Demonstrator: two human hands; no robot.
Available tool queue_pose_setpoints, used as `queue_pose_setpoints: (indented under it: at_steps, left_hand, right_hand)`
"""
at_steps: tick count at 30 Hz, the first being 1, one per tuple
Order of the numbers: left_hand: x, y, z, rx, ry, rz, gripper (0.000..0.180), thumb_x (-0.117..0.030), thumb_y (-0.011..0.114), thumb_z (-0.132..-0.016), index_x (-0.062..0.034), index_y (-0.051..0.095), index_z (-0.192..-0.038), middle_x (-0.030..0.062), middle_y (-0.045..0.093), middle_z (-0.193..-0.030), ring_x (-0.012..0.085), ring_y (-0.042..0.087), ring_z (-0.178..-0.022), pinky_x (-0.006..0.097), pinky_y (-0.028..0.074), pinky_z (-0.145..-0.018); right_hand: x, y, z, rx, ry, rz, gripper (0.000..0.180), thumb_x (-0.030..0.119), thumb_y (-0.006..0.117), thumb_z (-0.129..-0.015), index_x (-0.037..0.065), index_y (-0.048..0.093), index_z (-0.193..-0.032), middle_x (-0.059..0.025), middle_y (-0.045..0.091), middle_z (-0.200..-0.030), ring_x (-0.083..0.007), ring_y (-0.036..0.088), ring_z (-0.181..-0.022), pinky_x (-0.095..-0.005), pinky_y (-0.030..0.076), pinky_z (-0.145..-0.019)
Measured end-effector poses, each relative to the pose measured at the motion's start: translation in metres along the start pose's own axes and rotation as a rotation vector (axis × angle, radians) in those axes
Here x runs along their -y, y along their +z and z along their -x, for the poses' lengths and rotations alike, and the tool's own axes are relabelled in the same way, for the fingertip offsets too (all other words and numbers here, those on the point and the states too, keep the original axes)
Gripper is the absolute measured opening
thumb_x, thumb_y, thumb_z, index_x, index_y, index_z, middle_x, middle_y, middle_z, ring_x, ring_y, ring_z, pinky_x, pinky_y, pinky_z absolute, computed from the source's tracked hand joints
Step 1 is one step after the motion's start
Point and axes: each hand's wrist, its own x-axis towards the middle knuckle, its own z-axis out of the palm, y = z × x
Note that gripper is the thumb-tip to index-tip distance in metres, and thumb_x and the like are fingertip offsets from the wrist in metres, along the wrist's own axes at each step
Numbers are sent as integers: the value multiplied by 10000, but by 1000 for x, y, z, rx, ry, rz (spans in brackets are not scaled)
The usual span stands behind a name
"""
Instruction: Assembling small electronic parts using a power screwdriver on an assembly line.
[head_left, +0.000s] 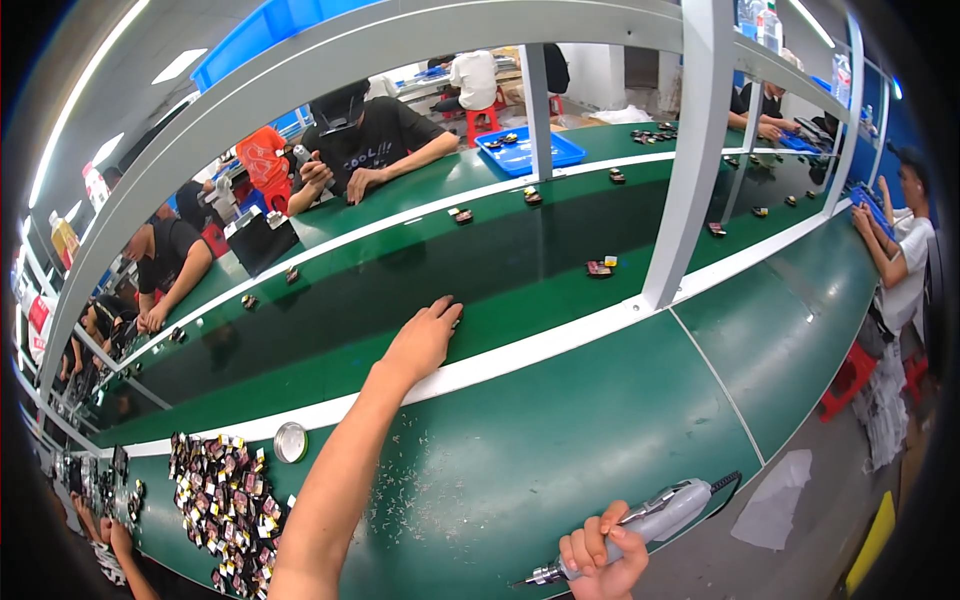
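Observation:
My left hand (425, 335) stretches forward across the white rail (530, 350) onto the dark green conveyor belt (520, 260). It lies palm down with its fingertips on the belt. A small dark part may lie under the fingertips, but I cannot tell if the hand grips anything. My right hand (600, 560) is at the near edge of the green workbench (560, 430). It is closed around a grey electric screwdriver (650, 525) whose bit points left and whose cable runs off to the right.
A heap of small parts (225, 500) and a round metal tin (291, 441) lie at my left on the bench. Small parts (598, 267) ride the belt. A grey frame post (690, 170) stands ahead to the right. Workers sit opposite (375, 140) and to the right (905, 250).

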Motion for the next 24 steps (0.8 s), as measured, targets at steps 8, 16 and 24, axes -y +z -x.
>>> queue_pose_setpoints:
  at_steps: [8,16,24]
  left_hand:
    - [-21,-24,9,138,-171,90,375,-95,578,-875,-69,549,-1248,188,510,-1194,377,601,-971,433,499,-863]
    - [-151,-46,76,87,350,250,463,-22,624,-828,-43,524,-1280,192,492,-1177,348,624,-898,410,536,-721]
    - [-203,-50,140,271,417,476,402,-76,612,-844,2,569,-1235,204,480,-1203,329,532,-990,400,497,-814]
  right_hand:
    - [-2,-10,3,38,-25,14,67,149,500,-884,82,503,-881,-3,350,-538,-121,340,-444,-300,359,-508]
    - [10,-21,23,16,-50,86,84,171,472,-862,93,503,-865,6,361,-511,-120,343,-413,-306,375,-513]
    - [20,-12,64,44,-71,15,102,183,454,-876,82,472,-866,2,369,-514,-119,347,-397,-306,382,-506]
